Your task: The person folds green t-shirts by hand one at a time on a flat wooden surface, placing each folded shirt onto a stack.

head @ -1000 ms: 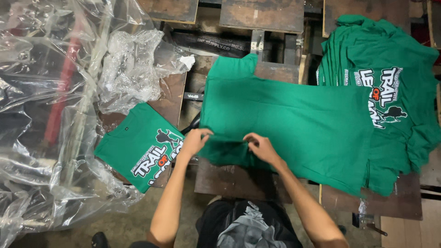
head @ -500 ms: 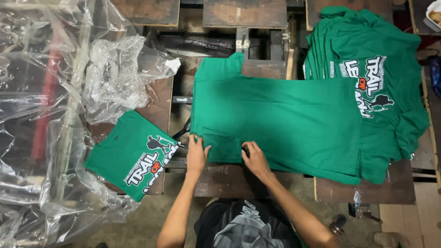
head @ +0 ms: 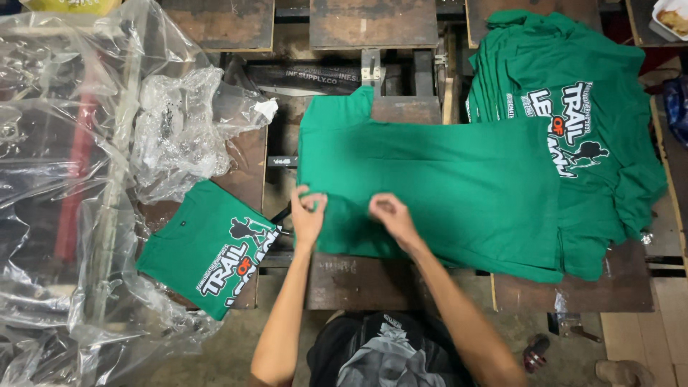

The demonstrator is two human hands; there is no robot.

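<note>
Two hands meet at the near edge of a plain green shirt point(head: 430, 186) spread back-up across the middle of the frame. Its long axis runs left to right, one sleeve poking up toward the top centre and its far end lying over the stack at the right. The cloth stretches away from the fingers toward the top and right of the frame, so both hands work from its lower-left corner. The left hand point(head: 308, 215) pinches the fabric at the shirt's left edge, fingers bunched tight on a fold. The right hand point(head: 390, 218) sits just beside it toward the centre, fingers curled and gripping the same near edge. The two are close together but apart, the left one nearer the corner.

At upper right lies a stack of green shirts point(head: 573, 93), the top one showing a white and orange print with a dark figure. At lower left a folded green shirt point(head: 208, 251) with the same kind of print rests tilted, partly on clear plastic bags point(head: 79, 179) that fill the left side of the frame. Worn wooden boards point(head: 358, 279) carry it all.
</note>
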